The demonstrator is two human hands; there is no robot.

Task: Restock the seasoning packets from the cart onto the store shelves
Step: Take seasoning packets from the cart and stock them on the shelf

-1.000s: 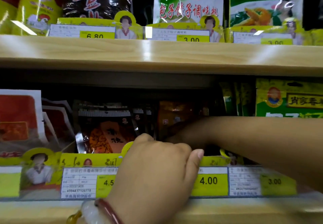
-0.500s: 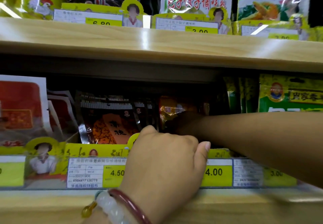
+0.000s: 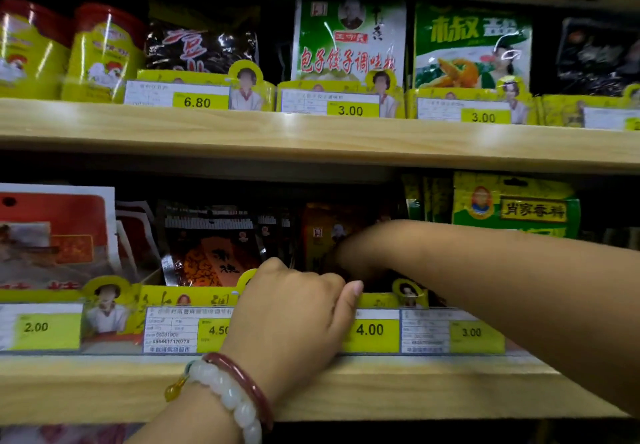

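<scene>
Now view tilted up; left hand [image 3: 294, 308] stays on label rail [image 3: 377, 331].

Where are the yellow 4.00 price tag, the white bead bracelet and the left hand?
yellow 4.00 price tag [image 3: 370, 330], head view, on the printed digits.
white bead bracelet [image 3: 227, 393], head view, mid-strand bead.
left hand [image 3: 291, 315], head view, back of hand.

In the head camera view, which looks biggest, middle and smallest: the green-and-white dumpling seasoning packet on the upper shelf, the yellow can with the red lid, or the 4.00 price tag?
1. Green-and-white packet, largest.
2. Yellow can, smaller, though tags hide part of its base.
3. 4.00 price tag, smallest, partly covered by the left hand.
</scene>
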